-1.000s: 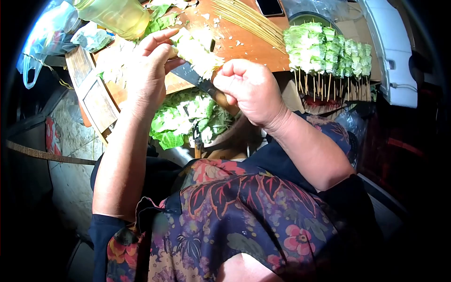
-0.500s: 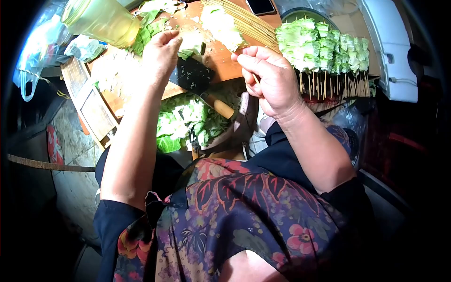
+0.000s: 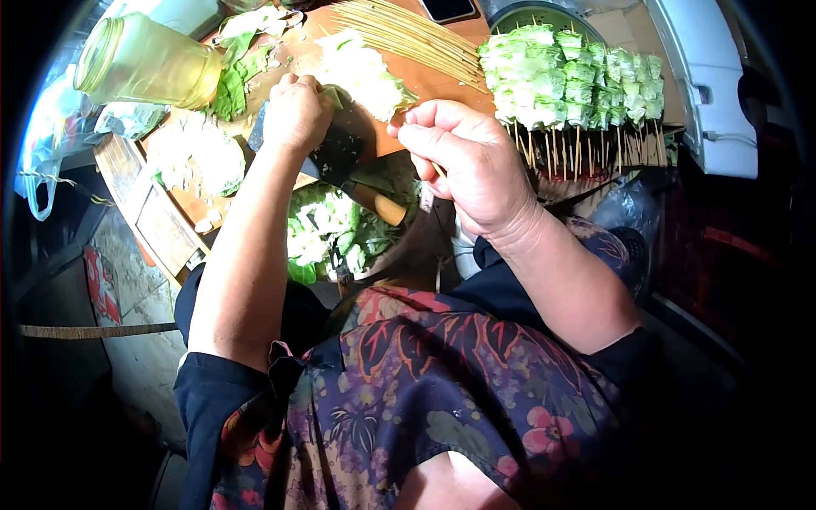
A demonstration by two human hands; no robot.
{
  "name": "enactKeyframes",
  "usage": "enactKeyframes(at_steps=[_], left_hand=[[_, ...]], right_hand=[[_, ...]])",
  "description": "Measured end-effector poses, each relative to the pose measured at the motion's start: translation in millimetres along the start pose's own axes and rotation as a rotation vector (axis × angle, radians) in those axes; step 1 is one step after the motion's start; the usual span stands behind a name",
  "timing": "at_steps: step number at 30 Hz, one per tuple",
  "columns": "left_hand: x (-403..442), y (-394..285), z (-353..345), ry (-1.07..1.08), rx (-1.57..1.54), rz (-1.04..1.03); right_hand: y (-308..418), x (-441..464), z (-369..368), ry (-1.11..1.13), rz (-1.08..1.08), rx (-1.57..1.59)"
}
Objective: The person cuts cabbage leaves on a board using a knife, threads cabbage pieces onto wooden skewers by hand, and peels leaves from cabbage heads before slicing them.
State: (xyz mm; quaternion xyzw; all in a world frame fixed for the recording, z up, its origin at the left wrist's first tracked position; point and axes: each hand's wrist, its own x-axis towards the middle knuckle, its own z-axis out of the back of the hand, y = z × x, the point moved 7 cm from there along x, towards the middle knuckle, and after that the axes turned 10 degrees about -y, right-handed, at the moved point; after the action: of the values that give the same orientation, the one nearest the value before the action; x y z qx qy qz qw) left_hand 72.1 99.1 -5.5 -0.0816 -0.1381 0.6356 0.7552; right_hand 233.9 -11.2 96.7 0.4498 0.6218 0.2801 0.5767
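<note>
Plainly, the right hand (image 3: pixel 476 157) pinches a thin skewer (image 3: pixel 439 169), whose stub pokes out below the fingers, with folded pale-green leaves (image 3: pixel 364 72) just beyond its fingertips, above the bench (image 3: pixel 425 100). The left hand (image 3: pixel 297 112) is curled narrow beside a dark-bladed cleaver (image 3: pixel 347 138); a green scrap shows at its thumb, though I cannot tell whether it is gripped. Bare skewers (image 3: pixel 408 38) lie near a dark-screened phone (image 3: pixel 448 8); loaded skewers (image 3: pixel 531 81) sit side by side at the right. A yellowish jar (image 3: pixel 144 64) leans at the left. Any lettering on the red-and-white patterned item (image 3: pixel 102 285) is too blurred to read.
</note>
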Motion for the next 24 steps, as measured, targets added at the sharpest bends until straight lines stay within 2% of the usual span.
enactKeyframes(at_steps=[2,6,8,9,10,12,13,14,16,24], left_hand=[[1.2,3.1,-1.4,0.069,-0.050,0.104],[3.0,7.2,5.4,0.046,-0.141,0.093],[1.0,16.9,14.5,0.014,-0.457,0.266],[0.0,23.1,16.7,-0.036,-0.696,0.420],[-1.3,29.1,15.7,0.033,-0.987,0.561],[-7.1,35.2,29.0,0.010,-1.353,0.746],[-9.6,36.8,33.9,0.046,-1.450,0.766],[-10.5,39.5,37.9,0.038,-1.445,0.765],[-13.1,43.2,47.2,-0.043,-1.642,0.802],[-30.2,59.9,70.4,-0.149,-1.613,0.819]], right_hand=[[0.3,0.1,0.4,0.006,0.007,-0.022],[0.3,-1.8,-3.2,-0.006,0.002,0.008],[0.2,-3.1,-5.0,0.001,0.007,-0.017],[-1.7,-3.9,-5.0,0.005,-0.010,-0.053],[-3.7,-4.9,-5.8,0.009,-0.026,-0.089],[-4.4,-7.2,-9.5,0.032,-0.025,-0.129],[-5.5,-8.2,-12.3,0.049,-0.027,-0.173],[-5.9,-8.9,-14.2,0.056,-0.024,-0.170],[-8.5,-10.9,-18.2,0.076,-0.011,-0.224],[-15.9,-14.1,-34.7,0.161,0.011,-0.259]])
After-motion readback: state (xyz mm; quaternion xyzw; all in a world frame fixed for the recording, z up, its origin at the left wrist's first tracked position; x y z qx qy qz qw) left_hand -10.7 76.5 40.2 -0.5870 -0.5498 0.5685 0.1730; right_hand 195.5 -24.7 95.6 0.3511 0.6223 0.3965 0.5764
